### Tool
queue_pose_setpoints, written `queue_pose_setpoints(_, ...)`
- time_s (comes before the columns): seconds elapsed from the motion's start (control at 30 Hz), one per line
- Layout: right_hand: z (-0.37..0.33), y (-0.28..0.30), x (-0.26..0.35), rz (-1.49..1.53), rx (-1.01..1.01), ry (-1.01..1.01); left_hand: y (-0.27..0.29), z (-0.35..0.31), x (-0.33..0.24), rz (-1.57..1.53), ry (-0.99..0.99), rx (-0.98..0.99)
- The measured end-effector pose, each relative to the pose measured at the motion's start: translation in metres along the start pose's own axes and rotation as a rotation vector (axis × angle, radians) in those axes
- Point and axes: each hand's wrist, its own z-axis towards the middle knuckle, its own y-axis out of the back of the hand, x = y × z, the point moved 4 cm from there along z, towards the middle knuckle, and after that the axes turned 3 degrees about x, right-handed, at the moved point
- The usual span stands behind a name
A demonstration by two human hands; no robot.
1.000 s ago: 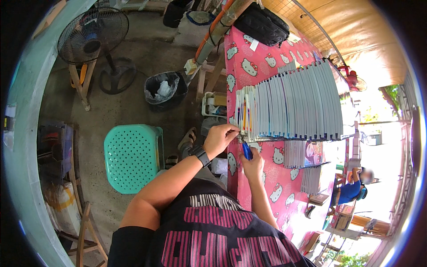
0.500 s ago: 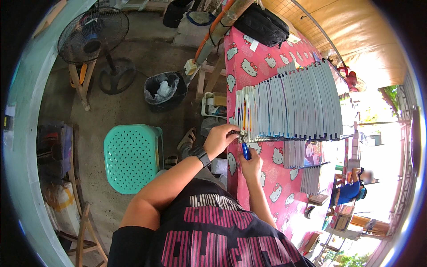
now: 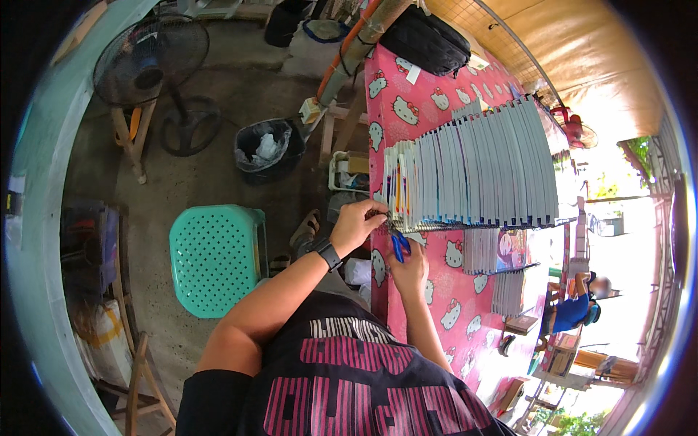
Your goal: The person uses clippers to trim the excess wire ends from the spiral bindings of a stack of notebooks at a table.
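A long row of overlapping spiral-bound notebooks [image 3: 472, 171] lies on a pink patterned tablecloth [image 3: 436, 298]. My left hand [image 3: 358, 224], with a black watch on the wrist, pinches the wire binding at the near end of the row. My right hand [image 3: 408, 270] sits just below it on the cloth and grips a blue-handled tool [image 3: 398, 247], likely pliers or cutters, whose tip meets the binding by my left fingers.
A second, smaller stack of notebooks [image 3: 502, 272] lies further right on the table. A black bag [image 3: 429, 40] rests at the table's far end. On the floor stand a green plastic stool [image 3: 217, 258], a black bin [image 3: 265, 149] and a fan [image 3: 153, 54].
My left hand has shifted slightly along the near end of the binding; my right hand with the blue tool stays in about the same place.
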Motion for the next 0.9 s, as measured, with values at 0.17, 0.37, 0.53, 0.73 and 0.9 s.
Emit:
queue_pose_setpoints(0.17, -0.002, 0.006, -0.002, -0.015, -0.020, 0.009, -0.002, 0.000, 0.003, -0.015, -0.009, -0.020)
queue_pose_setpoints(0.37, 0.004, 0.008, 0.003, 0.008, 0.047, -0.084, 0.000, 0.000, 0.001, -0.012, -0.020, -0.030)
queue_pose_setpoints(0.53, -0.007, 0.015, -0.004, -0.003, 0.080, -0.157, -0.001, 0.001, 0.010, -0.165, 0.046, -0.114)
queue_pose_setpoints(0.73, -0.006, 0.008, -0.005, -0.074, -0.017, 0.051, -0.010, -0.001, 0.043, -0.475, 0.502, 0.101)
queue_pose_setpoints(0.9, -0.003, 0.004, -0.004, -0.109, -0.007, 0.024, -0.009, -0.003, 0.018, 0.059, 0.036, 0.073)
